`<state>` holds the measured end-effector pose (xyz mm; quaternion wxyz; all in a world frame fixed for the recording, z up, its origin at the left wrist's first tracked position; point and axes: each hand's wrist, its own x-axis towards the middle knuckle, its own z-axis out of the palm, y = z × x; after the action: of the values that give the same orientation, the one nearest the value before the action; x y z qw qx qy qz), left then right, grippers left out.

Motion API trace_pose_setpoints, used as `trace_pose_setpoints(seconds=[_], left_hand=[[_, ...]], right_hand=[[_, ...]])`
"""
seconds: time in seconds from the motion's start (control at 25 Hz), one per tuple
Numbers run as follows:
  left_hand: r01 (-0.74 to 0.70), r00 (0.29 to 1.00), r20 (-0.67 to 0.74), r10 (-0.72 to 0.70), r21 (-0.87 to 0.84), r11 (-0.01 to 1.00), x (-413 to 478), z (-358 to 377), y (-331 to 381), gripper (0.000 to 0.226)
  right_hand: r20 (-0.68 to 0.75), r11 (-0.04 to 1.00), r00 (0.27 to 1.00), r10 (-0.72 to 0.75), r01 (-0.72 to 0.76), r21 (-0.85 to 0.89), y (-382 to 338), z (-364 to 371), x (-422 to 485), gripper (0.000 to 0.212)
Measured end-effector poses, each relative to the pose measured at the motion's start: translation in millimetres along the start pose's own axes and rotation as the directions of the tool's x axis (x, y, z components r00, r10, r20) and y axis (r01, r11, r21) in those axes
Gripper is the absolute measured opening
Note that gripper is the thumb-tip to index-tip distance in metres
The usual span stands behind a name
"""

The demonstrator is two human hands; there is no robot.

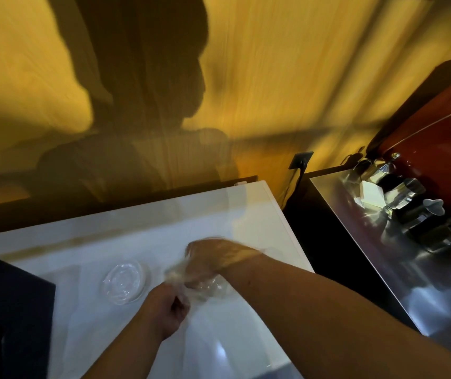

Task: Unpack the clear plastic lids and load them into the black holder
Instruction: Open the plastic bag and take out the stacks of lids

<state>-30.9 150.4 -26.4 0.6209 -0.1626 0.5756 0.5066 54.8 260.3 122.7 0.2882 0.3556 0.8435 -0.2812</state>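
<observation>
The right hand [213, 258] is smeared by motion blur, so its grip can't be made out; clear plastic wrap [191, 283] is bunched under it, and whether lids are inside can't be told. The left hand [165, 310] is pinched on the wrap's near end (fingertips partly hidden). Left of the right hand, the black holder [8, 310] is cut off by the frame's left edge. To its right, the steel machine [410, 228] is cropped too.

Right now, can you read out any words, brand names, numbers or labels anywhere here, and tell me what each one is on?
None can be read.
Clear plastic lid on the white counter: no print visible.
Clear wrapper between both hands: blurred, no text.
Black holder: plain.
Red machine: no legible label.
</observation>
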Motion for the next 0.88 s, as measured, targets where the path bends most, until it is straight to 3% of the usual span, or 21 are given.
trace_pose_setpoints(seconds=[0.08, 0.2, 0.28, 0.36, 0.56, 0.68, 0.88], left_hand=[[-0.032, 0.998, -0.049, 0.032, 0.002, 0.999, 1, 15, 12, 0.032], [-0.092, 0.992, -0.073, 0.1, 0.106, 0.99, 10, 24, 24, 0.048], [-0.081, 0.993, -0.076, 0.086, 0.066, 0.995, 14, 28, 30, 0.037], [-0.093, 0.992, -0.082, 0.093, 0.003, 0.996, 15, 33, 38, 0.023], [-0.228, 0.966, -0.143, 0.215, -0.077, 0.971, 16, 32, 61, 0.015], [-0.303, 0.944, -0.168, 0.283, -0.109, 0.947, 17, 26, 80, 0.019], [-0.482, 0.862, -0.118, 0.493, 0.108, 0.869, 11, 12, 97, 0.021]], right_hand=[[-0.088, 0.999, 0.996, 0.025, -0.029, -0.039, 3, -8, -12, 0.034], [-0.251, 0.977, 0.966, 0.057, -0.002, 0.211, 11, -25, -35, 0.071], [-0.347, 0.941, 0.936, 0.054, 0.068, 0.331, 20, -39, -52, 0.078], [-0.385, 0.894, 0.921, 0.067, 0.116, 0.432, 32, -53, -67, 0.079], [-0.438, 0.76, 0.892, 0.11, 0.209, 0.616, 60, -58, -90, 0.066], [-0.487, 0.733, 0.858, 0.163, 0.225, 0.642, 76, -46, -91, 0.062], [-0.543, 0.691, 0.809, 0.224, 0.261, 0.674, 103, -22, -90, 0.061]])
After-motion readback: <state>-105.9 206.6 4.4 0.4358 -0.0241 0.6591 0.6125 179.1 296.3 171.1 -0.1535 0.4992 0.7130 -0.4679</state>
